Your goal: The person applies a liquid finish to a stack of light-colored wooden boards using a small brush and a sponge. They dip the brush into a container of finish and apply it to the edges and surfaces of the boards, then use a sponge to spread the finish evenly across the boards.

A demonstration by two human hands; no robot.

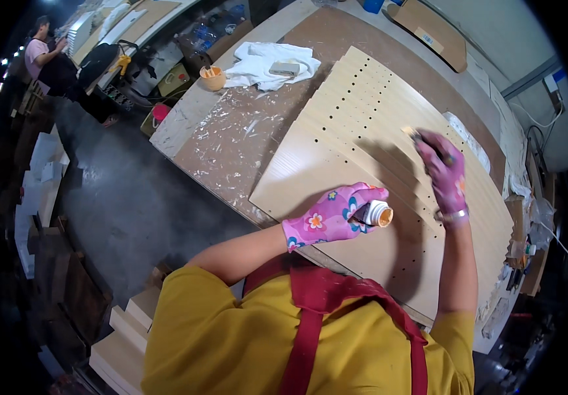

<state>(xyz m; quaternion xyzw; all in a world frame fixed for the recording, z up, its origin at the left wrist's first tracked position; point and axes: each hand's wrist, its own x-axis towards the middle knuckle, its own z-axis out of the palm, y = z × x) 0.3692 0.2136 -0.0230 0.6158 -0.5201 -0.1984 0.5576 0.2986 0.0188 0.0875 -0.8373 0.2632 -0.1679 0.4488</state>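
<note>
My left hand (336,212), in a pink flowered glove, is wrapped round a small bottle (380,213). The bottle's white neck faces up, with an orange-tan substance at its mouth. Over the right part of the boards, my right hand (443,168), gloved the same way, grips a small tool with a pale tip (409,131). Its exact kind is hard to make out. Beneath both hands lie several fanned, overlapping light wood-grain boards (323,158) with rows of dark holes. Shadows of my hands fall across them.
A white cloth (264,62) with a small grey block (284,68) lies on the paint-spotted table (231,131), beside an orange cup (212,78). A curved brown board (428,33) lies at the back. Another person (50,62) stands at a far-left bench.
</note>
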